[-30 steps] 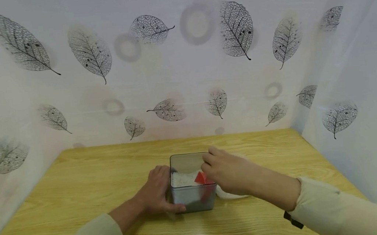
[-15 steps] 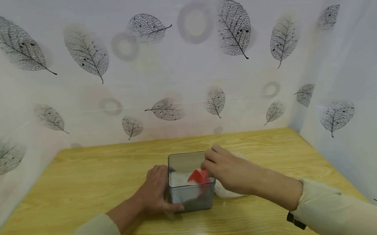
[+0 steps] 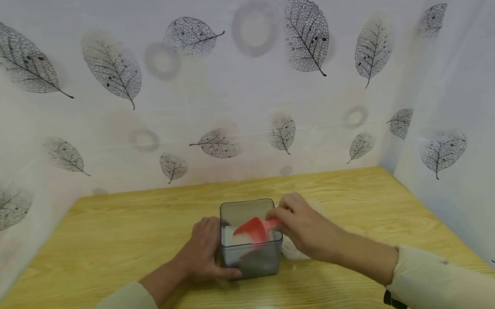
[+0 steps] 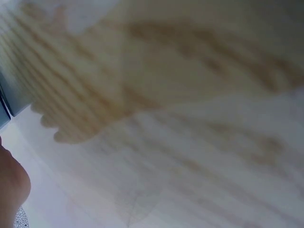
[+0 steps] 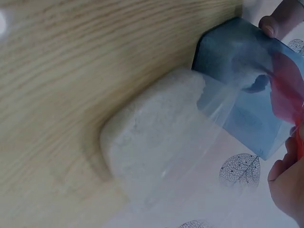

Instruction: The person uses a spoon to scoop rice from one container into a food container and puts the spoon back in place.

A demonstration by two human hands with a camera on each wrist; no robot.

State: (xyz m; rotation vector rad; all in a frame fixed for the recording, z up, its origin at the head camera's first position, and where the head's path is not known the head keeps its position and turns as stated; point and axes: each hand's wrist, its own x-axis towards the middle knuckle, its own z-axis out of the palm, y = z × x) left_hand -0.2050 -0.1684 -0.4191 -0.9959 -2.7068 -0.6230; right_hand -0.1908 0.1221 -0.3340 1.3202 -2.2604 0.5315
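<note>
In the head view a grey see-through square container (image 3: 256,264) stands on the table with white, grain-like stuff (image 3: 233,236) in it. My left hand (image 3: 203,251) holds its left side, thumb across the front face and fingers along the side. Between the fingers of my right hand (image 3: 307,228) is the handle of a red scoop (image 3: 255,229). The scoop lies tilted in the container's mouth, its bowl pointing left with some white stuff in it. Through the container's wall in the right wrist view the red scoop (image 5: 286,88) shows too.
Just right of the container, partly under my right forearm, lies a clear plastic bag (image 5: 152,130) of white stuff. Beneath everything is a wood-grain table (image 3: 147,215). A leaf-patterned white curtain (image 3: 225,93) rises behind it and at both sides.
The red scoop has come up and turned leftward, so more of its bowl shows above the rim. My right hand has turned with it. My left hand stays on the container.
</note>
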